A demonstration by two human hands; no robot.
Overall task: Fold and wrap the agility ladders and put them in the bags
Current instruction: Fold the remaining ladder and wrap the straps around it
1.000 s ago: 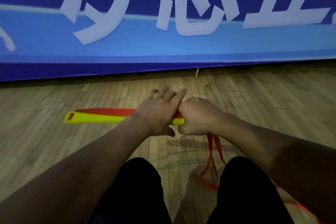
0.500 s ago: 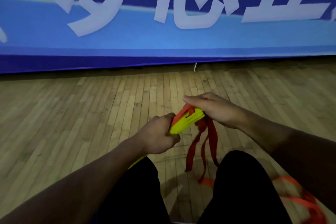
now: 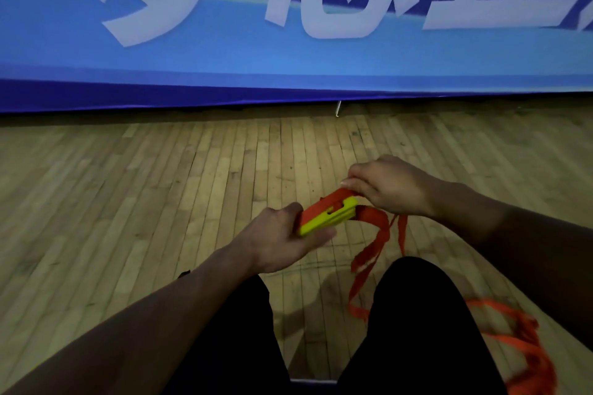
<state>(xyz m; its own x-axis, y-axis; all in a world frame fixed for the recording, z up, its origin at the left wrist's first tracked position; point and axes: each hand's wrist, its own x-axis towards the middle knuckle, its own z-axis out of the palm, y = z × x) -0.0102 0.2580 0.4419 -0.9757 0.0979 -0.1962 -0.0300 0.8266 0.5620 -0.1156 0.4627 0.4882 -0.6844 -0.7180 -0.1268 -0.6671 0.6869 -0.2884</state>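
With my left hand (image 3: pixel 282 239) clamped around the stacked yellow rungs (image 3: pixel 327 218) above my knees, my right hand (image 3: pixel 390 191) pinches the orange strap (image 3: pixel 373 228); I'd wind it taut, each turn overlapping.

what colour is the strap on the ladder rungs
Orange-red strap, clearest in the head view.

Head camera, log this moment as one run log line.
left hand: grips yellow rung stack | right hand: pinches orange strap over stack | loose strap trails on wooden floor | bag: not visible
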